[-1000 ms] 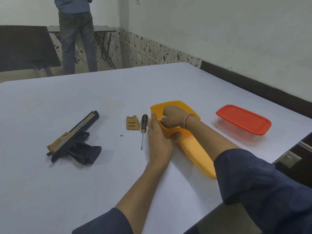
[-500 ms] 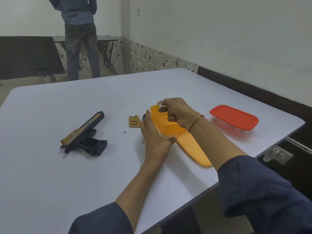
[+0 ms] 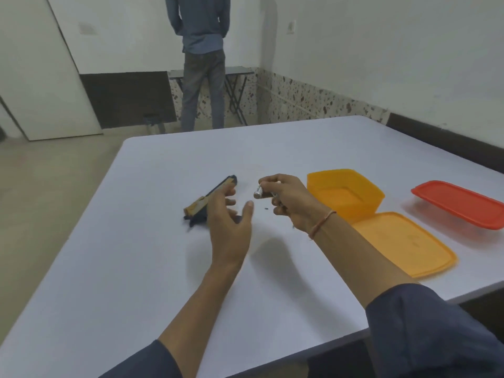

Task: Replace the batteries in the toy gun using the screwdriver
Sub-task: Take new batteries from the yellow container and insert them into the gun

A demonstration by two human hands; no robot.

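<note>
Head view: one toy gun (image 3: 215,192) lies on the worktop (image 3: 136,268), long axis running near-left to far-right. One orange box (image 3: 345,192), two lids. The left hand (image 3: 229,222) hovers spread wide over the gun. The right hand (image 3: 289,197) pinches a battery (image 3: 258,191); whether it holds more I cannot tell.

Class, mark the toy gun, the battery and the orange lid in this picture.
toy gun (image 3: 200,203), head view, gold slide.
battery (image 3: 258,191), head view, metal end cap.
orange lid (image 3: 403,243), head view, flat middle.
</note>
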